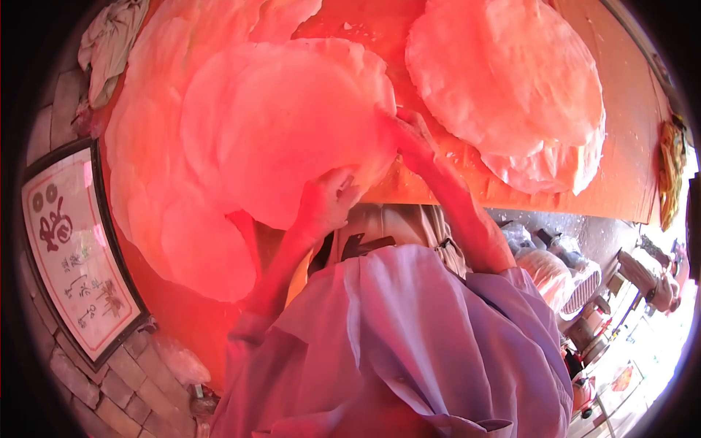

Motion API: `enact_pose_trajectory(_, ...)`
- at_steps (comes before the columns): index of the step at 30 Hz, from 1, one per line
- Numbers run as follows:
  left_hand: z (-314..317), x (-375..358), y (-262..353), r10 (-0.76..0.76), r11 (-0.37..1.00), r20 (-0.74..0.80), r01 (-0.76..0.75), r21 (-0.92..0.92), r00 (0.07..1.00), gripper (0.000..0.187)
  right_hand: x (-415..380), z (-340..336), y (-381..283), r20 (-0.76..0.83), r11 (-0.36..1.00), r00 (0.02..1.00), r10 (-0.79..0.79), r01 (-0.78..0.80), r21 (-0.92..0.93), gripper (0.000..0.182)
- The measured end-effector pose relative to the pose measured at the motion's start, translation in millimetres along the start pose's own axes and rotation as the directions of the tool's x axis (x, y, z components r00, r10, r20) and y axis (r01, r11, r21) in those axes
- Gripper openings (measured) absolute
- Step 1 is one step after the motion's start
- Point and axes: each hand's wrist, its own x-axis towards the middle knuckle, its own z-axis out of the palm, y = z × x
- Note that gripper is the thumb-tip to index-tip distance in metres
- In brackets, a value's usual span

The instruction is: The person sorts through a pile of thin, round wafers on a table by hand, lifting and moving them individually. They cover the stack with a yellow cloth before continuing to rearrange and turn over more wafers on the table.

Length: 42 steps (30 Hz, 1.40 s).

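Thin, round, pale sheets tinted pink by the light overlap in a wide spread on the orange-red table. At the front edge of the top sheet, my left hand has its fingers bent against the rim. My right hand pinches the same sheet at its right edge, the thumb side partly over it. Another stack of round sheets lies to the right, apart from both hands.
A framed sign with writing leans at the left by a brick wall. Cloth hangs at the upper left. Plastic bags and assorted items lie beyond the table at the right. A plastic bag is at the lower left.
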Motion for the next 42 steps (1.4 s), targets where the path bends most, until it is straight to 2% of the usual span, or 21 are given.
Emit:
enact_pose_trajectory(1,-4,0,-5,-0.097,0.991,0.019,0.098,-0.092,0.995,0.028,4,-5,-1,0.031,0.999,0.999,0.035,-0.035,-0.019,0.028)
enact_pose_trajectory(4,-9,0,-16,-0.038,0.999,-0.098,0.040,0.017,0.994,0.028,13,-11,10,0.034,0.983,0.995,-0.092,0.096,-0.158,0.025)
enact_pose_trajectory(7,-12,-7,-14,-0.129,0.971,-0.131,0.098,-0.219,0.983,0.028,13,-8,21,0.052,0.990,0.989,-0.141,0.141,0.011,0.024)
enact_pose_trajectory(10,-41,-19,4,-0.177,0.785,-0.108,0.074,-0.616,0.978,0.033,5,4,-14,0.006,0.971,0.980,-0.199,0.198,-0.134,0.025)
enact_pose_trajectory(14,-90,-32,1,-0.045,0.761,-0.344,-0.191,-0.620,0.938,0.035,-11,-46,-121,0.177,0.883,0.904,-0.389,0.421,-0.208,0.032)
enact_pose_trajectory(17,-110,-33,31,-0.127,0.673,-0.448,-0.255,-0.694,0.885,0.036,-49,-87,-201,-0.193,0.814,0.892,-0.409,0.261,-0.520,0.034)
enact_pose_trajectory(19,-113,-31,36,-0.117,0.650,-0.509,-0.322,-0.689,0.853,0.038,-79,-102,-227,-0.344,0.722,0.755,-0.558,0.236,-0.651,0.034)
enact_pose_trajectory(20,-113,-31,35,-0.132,0.640,-0.501,-0.313,-0.702,0.855,0.039,-53,-193,-223,-0.244,0.725,0.749,-0.616,0.419,-0.546,0.035)
enact_pose_trajectory(22,-109,-29,29,-0.138,0.661,-0.482,-0.282,-0.696,0.865,0.038,-64,-277,-217,-0.371,0.727,0.670,-0.642,0.379,-0.573,0.046)
enact_pose_trajectory(24,-102,-18,32,-0.118,0.671,-0.437,-0.253,-0.697,0.892,0.038,-72,-321,-210,-0.666,0.690,0.379,-0.643,-0.092,-0.718,0.059)
enact_pose_trajectory(26,-93,-7,42,-0.080,0.676,-0.368,-0.221,-0.703,0.926,0.037,-79,-324,-197,-0.317,0.221,0.116,-0.941,-0.497,-0.839,0.065)
enact_pose_trajectory(27,-86,0,47,-0.039,0.697,-0.323,-0.206,-0.687,0.946,0.038,-85,-305,-181,-0.168,0.109,0.046,-0.985,-0.589,-0.801,0.062)
enact_pose_trajectory(28,-75,9,52,0.000,0.720,-0.270,-0.187,-0.668,0.963,0.038,-81,-263,-175,-0.418,0.352,0.113,-0.902,-0.371,-0.860,0.055)
enact_pose_trajectory(29,-62,17,59,0.038,0.744,-0.208,-0.167,-0.647,0.977,0.039,-99,-193,-168,-0.396,0.482,0.419,-0.817,0.120,-0.868,0.037)
enact_pose_trajectory(30,-45,25,68,0.077,0.768,-0.130,-0.142,-0.625,0.989,0.037,-86,-177,-152,-0.365,0.724,0.699,-0.615,0.317,-0.612,0.032)
enact_pose_trajectory(31,-27,33,79,0.116,0.790,-0.054,-0.125,-0.600,0.992,0.035,-62,-176,-121,-0.219,0.930,0.925,-0.310,0.247,-0.272,0.039)
enact_pose_trajectory(32,-7,39,93,0.113,0.814,-0.015,-0.102,-0.572,0.993,0.035,-77,-111,-124,-0.097,0.987,0.989,-0.108,0.095,-0.129,0.048)
enact_pose_trajectory(33,10,44,104,0.108,0.837,0.021,-0.080,-0.542,0.994,0.036,-75,-82,-116,-0.055,0.999,0.998,0.025,-0.028,-0.047,0.054)
enact_pose_trajectory(35,31,51,108,0.162,0.876,0.139,-0.077,-0.476,0.977,0.039,-75,-47,-126,0.014,0.969,0.998,0.059,-0.054,-0.240,0.047)
enact_pose_trajectory(38,41,47,114,0.231,0.906,0.185,-0.142,-0.398,0.955,0.042,-59,-67,-82,0.105,0.820,0.891,-0.442,0.448,-0.356,0.048)
enact_pose_trajectory(42,31,45,86,0.249,0.942,0.023,-0.237,-0.237,0.968,0.043,-65,-99,-127,0.115,0.927,0.940,-0.322,0.337,-0.165,0.036)
